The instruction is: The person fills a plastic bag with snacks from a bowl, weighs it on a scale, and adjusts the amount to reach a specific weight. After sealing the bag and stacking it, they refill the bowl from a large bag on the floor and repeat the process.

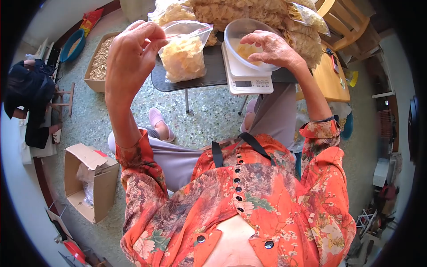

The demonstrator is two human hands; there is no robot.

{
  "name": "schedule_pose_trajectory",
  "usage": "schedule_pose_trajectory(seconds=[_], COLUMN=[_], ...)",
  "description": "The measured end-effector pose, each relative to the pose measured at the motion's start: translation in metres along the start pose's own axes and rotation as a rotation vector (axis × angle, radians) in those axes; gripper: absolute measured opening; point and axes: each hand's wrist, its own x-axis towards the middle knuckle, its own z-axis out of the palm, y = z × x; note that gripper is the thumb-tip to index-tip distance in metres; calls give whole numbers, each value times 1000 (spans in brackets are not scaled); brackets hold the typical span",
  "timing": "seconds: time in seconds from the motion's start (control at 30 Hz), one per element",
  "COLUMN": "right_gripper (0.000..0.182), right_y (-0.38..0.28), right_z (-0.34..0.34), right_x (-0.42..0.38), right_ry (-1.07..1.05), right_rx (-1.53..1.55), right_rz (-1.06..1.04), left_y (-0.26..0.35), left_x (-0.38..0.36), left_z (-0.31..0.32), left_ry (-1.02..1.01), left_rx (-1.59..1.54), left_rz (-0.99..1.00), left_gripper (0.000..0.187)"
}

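Note:
My left hand (138, 55) pinches the upper left corner of a clear zip bag (184, 55), whose mouth looks spread. Pale yellow, thin dried flakes fill much of the bag, which rests on a dark small table (209, 81). My right hand (273, 49) is over a translucent plastic bowl (231, 33), its fingers curved and thumb apart, with nothing visible between them. A few yellowish flakes (245, 51) lie in the bowl. Beneath it is a white kitchen scale (250, 84) with a small display that I cannot read.
Large bags of similar flakes (249, 11) are heaped behind the table. A wooden chair (331, 82) stands at right. On the speckled floor at left are a box of brown chips (100, 62), a cardboard box (91, 182) and a blue basin (72, 46). Another person (31, 93) sits far left.

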Motion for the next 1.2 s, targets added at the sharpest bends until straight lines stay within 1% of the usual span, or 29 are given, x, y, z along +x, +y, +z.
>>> schedule_pose_trajectory(seconds=[0.1, 0.13, 0.2, 0.23, 0.3, 0.33, 0.4, 0.43, 0.47, 0.53, 0.6, 0.7, 0.73, 0.77, 0.83, 0.87, 0.93, 0.97, 1.07, 1.1, 1.13, 1.2], right_gripper=[51, 51, 45, 45, 31, 31, 23, 19, 19, 18, 17, 14, 14, 15, 17, 17, 17, 20, 22, 13, 13, 3], right_y=[4, 2, -1, 1, 5, 7, 11, 13, 16, 16, 17, 15, 18, 21, 16, 14, -7, -21, -51, -92, -101, -112], right_z=[14, 16, 17, 18, 23, 24, 26, 27, 24, 16, 8, -4, -5, -4, -7, -9, -19, -25, -34, -43, -37, -24], right_x=[5, 6, 9, 10, 11, 12, 15, 16, 15, 14, 10, 1, -1, -2, -1, -1, 2, 5, 20, 18, 27, 42], right_ry=[44, 48, -4, -3, 55, 58, 110, 182, 184, 198, 229, 221, 224, 276, 385, 383, 488, 505, 499, 492, 488, 511], right_rx=[-135, -129, -170, -171, -216, -220, -175, -127, -130, -15, 41, 297, 293, 366, 569, 567, 813, 897, 953, 1121, 1121, 1125], right_rz=[-54, -53, 38, 40, -63, -57, -52, -84, -80, 51, 56, 180, 179, 171, 145, 139, 51, 37, -19, -82, -87, -290], left_y=[-1, -1, 1, 3, 6, 6, 8, 9, 9, 5, 4, 6, 7, 8, 11, 13, 13, 13, 16, 18, 18, 19], left_x=[1, 1, 2, 3, 3, 3, 3, 2, 2, 2, 0, 0, 1, 2, 2, 2, 2, 2, 0, 0, 0, 1], left_z=[1, 1, 1, 0, -1, 0, 0, 0, 0, -1, -1, 0, 1, 1, 4, 5, 8, 9, 15, 14, 14, 12], left_ry=[11, 15, 20, 17, 14, 23, 30, 30, 30, 9, -11, -17, -21, -25, 2, 23, 27, 26, 35, 25, 29, 16], left_rx=[-35, -42, -52, -58, -69, -71, -78, -82, -86, -61, -32, -31, -20, -8, -47, -86, -69, -56, -77, -84, -80, -69], left_rz=[-14, -7, 2, -33, -63, -55, -39, -42, -48, -28, -11, -25, -27, -30, -22, -17, -1, 19, 15, -3, -5, 24], left_gripper=[6, 6, 5, 7, 9, 8, 8, 8, 8, 6, 6, 7, 7, 7, 7, 7, 7, 6, 6, 6, 6, 7])
